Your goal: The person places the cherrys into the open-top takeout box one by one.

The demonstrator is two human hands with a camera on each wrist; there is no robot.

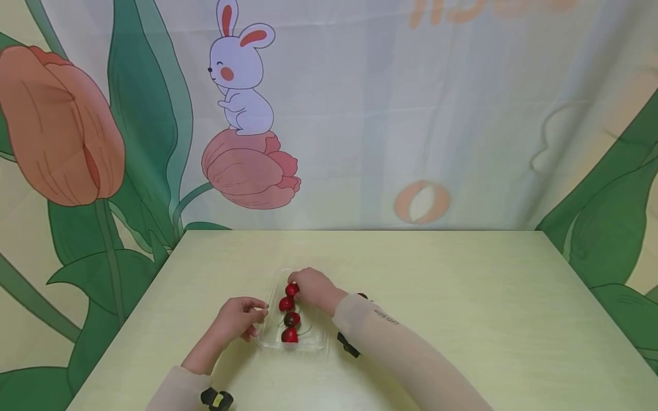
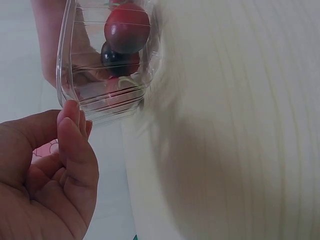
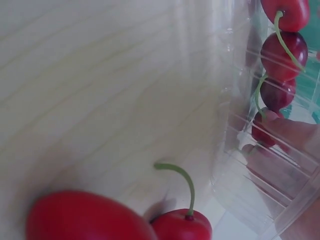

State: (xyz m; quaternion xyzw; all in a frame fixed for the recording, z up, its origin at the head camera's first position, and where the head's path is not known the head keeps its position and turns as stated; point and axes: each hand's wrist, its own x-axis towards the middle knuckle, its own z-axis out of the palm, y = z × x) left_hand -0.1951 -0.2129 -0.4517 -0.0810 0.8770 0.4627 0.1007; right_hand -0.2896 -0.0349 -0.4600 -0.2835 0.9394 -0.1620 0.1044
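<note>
- The step in hand looks like placing or straightening a cherry [image 1: 292,290] at the far end of a row of four inside a clear box [image 1: 293,347], which sits on the pale table [image 1: 462,285].
- The right hand [image 1: 315,286] pinches that far cherry between thumb and finger.
- The left hand [image 1: 233,317] appears to pinch the box's left rim with its fingertips.
- The next move seems to call for easing the right fingers off without nudging the other three, while the light box is kept from sliding.
- A stemmed loose cherry [image 3: 182,225] lies outside the box, beside another red fruit [image 3: 87,217] cut off below.
- Small dark lettering [image 1: 386,317] marks the right sleeve [image 1: 401,345], too small to read surely.
- Orange lettering [image 1: 436,11] on the backdrop [image 1: 488,114] is faint and cropped; no box label shows.
</note>
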